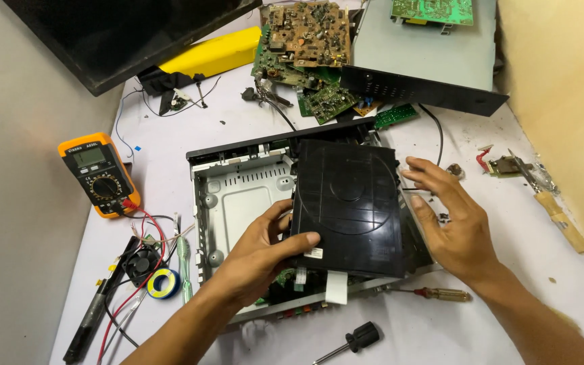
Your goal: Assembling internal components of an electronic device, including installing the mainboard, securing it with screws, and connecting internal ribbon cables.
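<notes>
- White and cluttered, the workbench runs between a grey wall at nine o'clock and a yellow wall at three o'clock.
- At its centre I see an open grey sheet-metal player chassis, lid off, with its front edge toward six o'clock.
- My left hand grips the black rectangular plastic disc-drive module at its seven o'clock corner, thumb on top and fingers beneath. The module sits tilted over the three o'clock half of the chassis.
- My right hand is spread flat, fingers wide, against the module's three o'clock edge. It steadies the module without clasping it.
- I judge the module should stay level, supported on both sides, with no tug on the flat white ribbon cable showing at its six o'clock edge.
- At nine o'clock lies an orange-cased digital multimeter with red and black leads. A small black cooling fan and a blue-and-yellow tape roll sit at about eight o'clock.
- Toward six o'clock rest a black-handled screwdriver and an amber-handled screwdriver.
- Around twelve o'clock are stacked green circuit boards.
</notes>
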